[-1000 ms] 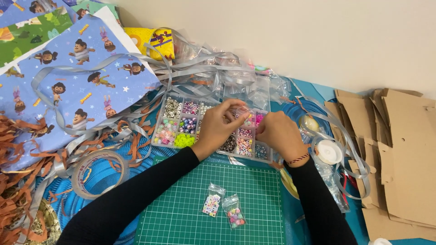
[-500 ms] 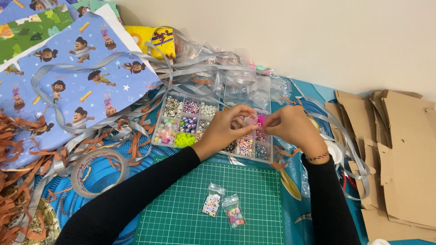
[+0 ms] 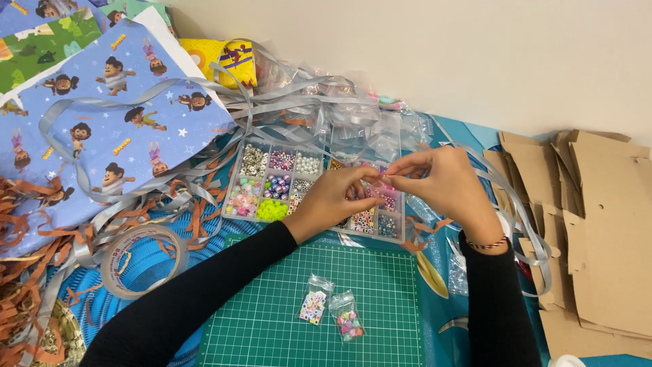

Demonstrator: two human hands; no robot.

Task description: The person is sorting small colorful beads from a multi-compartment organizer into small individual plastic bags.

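Right now you are holding both hands together over the clear bead organiser box (image 3: pixel 272 178), which is lying on the counter (image 3: pixel 468 136) just beyond the green cutting mat (image 3: pixel 380 285). Your left hand (image 3: pixel 333 197) is coming in from the lower left, its fingers pinching one side of a small clear bag (image 3: pixel 377 178) that is showing pink beads inside. Your right hand (image 3: pixel 441 183) is meeting it from the right, thumb and forefinger pressing together on the bag's other edge. Both grips are closing on the bag, so it is hanging in the air between your fingertips, just above the box's right-hand compartments; holding it there probably means any dropped bead is falling back into the box rather than onto the counter.

Two more small bags are lying side by side on the mat near you: a bag of white letter beads (image 3: pixel 314 308) and a bag of mixed coloured beads (image 3: pixel 346 324), touching or nearly so, well apart from your hands.

To your left a roll of clear tape (image 3: pixel 141 261) is resting on the blue covering, among orange paper shreds (image 3: pixel 27 285) and loops of silver ribbon (image 3: pixel 224 88). Blue cartoon-printed wrapping paper (image 3: pixel 115 122) is spreading across the far left. Flat brown cardboard pieces (image 3: pixel 598 224) are stacking up on your right, against the pale wall.
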